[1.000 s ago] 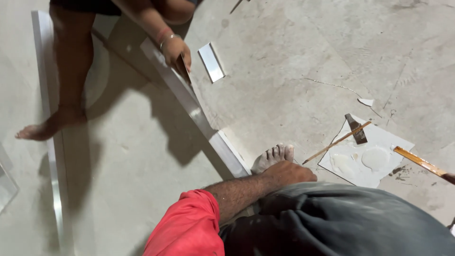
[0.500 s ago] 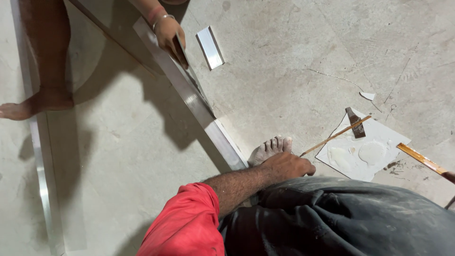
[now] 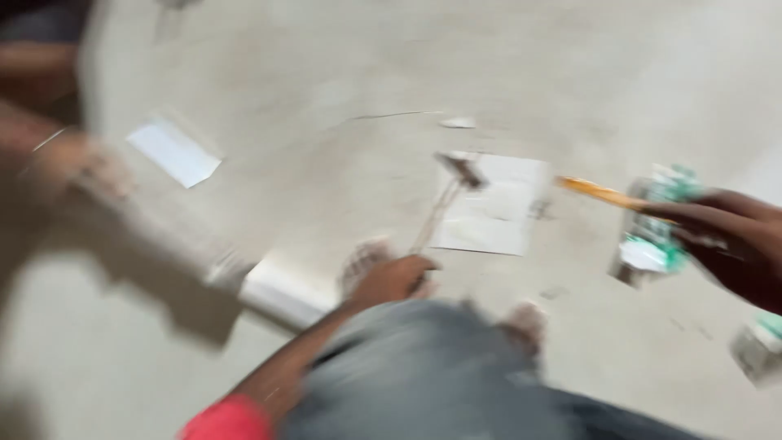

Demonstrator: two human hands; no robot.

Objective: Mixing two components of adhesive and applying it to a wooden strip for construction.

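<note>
Blur smears the whole head view, so only the larger shapes can be read. The person's left hand rests low on the floor, just beside a bare foot, and its fingers look closed around the lower end of a thin-handled hammer. The handle slants up and away from that hand, and the dark head lies on the edge of a white paper sheet spread flat on the stone floor. Held so near the end of the handle, the tool seems only steadied against the ground, not lifted.

The right hand comes in from the right edge, fingers curled shut on a small green-and-white packet. It is held clear of the floor, near the tip of an orange strip that lies just off the paper's right side. Whether the packet touches that strip cannot be told.

A long pale metal profile runs diagonally along the floor to the left of the foot. At its far end another person's hand, with a thin bangle at the wrist, seems to hold it down. A small white rectangular plate lies beyond the profile. The person's grey-clad knee fills the bottom of the view and hides the floor below the left hand. Another blurred packet sits at the lower right.
</note>
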